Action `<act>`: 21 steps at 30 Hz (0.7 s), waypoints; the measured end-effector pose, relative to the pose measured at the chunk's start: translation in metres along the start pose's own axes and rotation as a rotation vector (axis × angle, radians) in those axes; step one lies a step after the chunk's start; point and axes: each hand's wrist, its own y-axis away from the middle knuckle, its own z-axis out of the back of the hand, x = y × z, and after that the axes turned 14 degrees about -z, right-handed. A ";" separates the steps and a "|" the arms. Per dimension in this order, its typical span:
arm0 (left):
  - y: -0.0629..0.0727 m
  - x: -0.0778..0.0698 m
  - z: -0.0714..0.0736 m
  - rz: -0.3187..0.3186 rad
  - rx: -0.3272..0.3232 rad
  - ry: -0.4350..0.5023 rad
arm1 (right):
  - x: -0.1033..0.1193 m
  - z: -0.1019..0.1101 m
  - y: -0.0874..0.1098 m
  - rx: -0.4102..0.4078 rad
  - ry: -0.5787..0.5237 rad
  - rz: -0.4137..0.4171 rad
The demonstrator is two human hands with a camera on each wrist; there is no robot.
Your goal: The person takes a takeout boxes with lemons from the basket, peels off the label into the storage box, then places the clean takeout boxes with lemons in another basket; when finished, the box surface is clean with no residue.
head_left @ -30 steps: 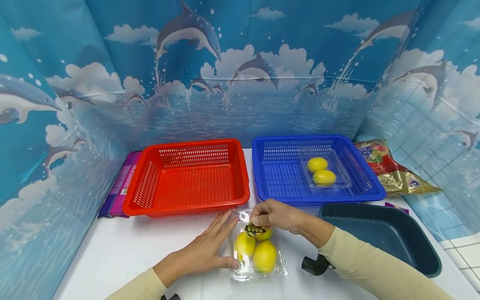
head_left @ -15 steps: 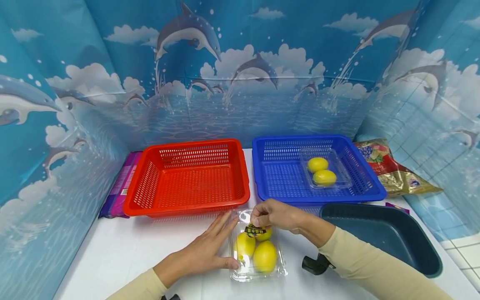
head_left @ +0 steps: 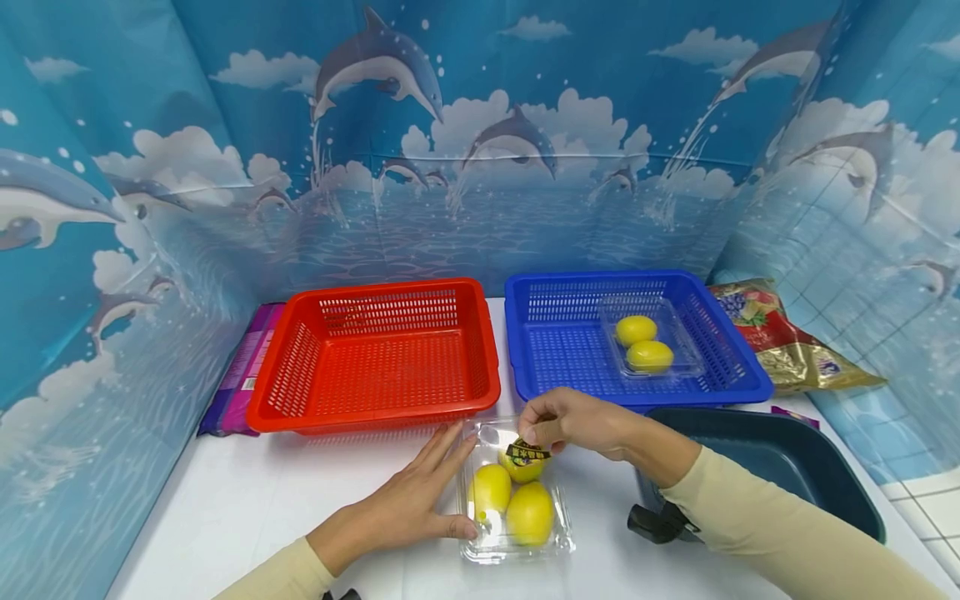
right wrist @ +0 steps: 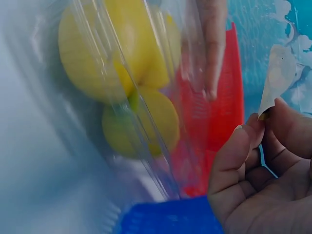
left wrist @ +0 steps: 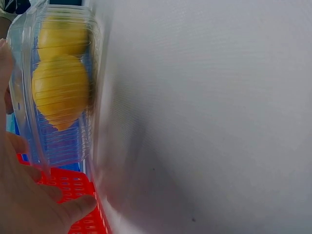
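Note:
A clear plastic clamshell box (head_left: pixel 487 546) with three lemons (head_left: pixel 531 512) in it lies on the white table. Flat along the box's left side rests my left hand (head_left: pixel 408 500), its fingers extended, thumb near the front corner. Between thumb and index finger, my right hand (head_left: pixel 581 423) pinches a dark sticker (head_left: pixel 527 452) with gold lettering above the box. The right wrist view shows the pale back of the sticker (right wrist: pixel 280 73), standing apart from the lid. Two lemons (left wrist: pixel 61 90) show through the box wall in the left wrist view.
Behind are a red basket (head_left: pixel 375 412) and a blue basket (head_left: pixel 555 400); the blue one holds another clear box with two lemons (head_left: pixel 648 357). A dark tray (head_left: pixel 787 467) is at right. Snack bags (head_left: pixel 795 350) flank the baskets, and a dolphin curtain (head_left: pixel 480 217) surrounds the table.
My right hand has moved a little to the right and up, and the sticker has come with it, off the lid. My left hand and the box have stayed put.

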 end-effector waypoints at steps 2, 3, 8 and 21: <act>0.000 0.000 0.000 0.001 0.002 -0.002 | 0.000 0.007 0.006 0.002 -0.001 0.002; 0.000 0.000 0.000 0.000 0.002 -0.003 | 0.000 0.010 0.010 0.001 -0.001 0.004; 0.001 0.001 0.002 -0.001 0.009 -0.001 | -0.003 0.032 0.026 -0.002 -0.007 0.018; 0.000 -0.001 0.001 -0.002 0.003 0.024 | -0.032 0.087 0.056 0.044 0.052 0.016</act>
